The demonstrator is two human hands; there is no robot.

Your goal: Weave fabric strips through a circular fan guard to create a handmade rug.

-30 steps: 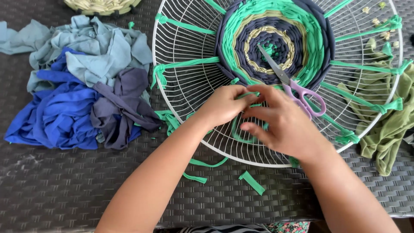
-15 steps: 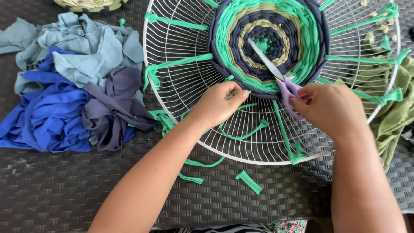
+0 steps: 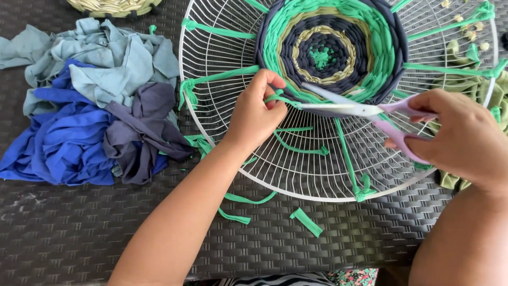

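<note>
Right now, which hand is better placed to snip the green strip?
Right hand: it holds the scissors, blades at the green strip. Left hand only pinches that strip.

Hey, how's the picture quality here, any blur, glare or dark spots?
Head view: even, soft daylight, no harsh shadows; scissors blades shine a little; right hand and left hand look sharp; white wire frame bends slightly toward the edges.

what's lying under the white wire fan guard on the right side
Olive green fabric shows under the white wire guard at its right edge, spilling past the rim. The right hand covers part of it, so its full extent there cannot be seen.
</note>
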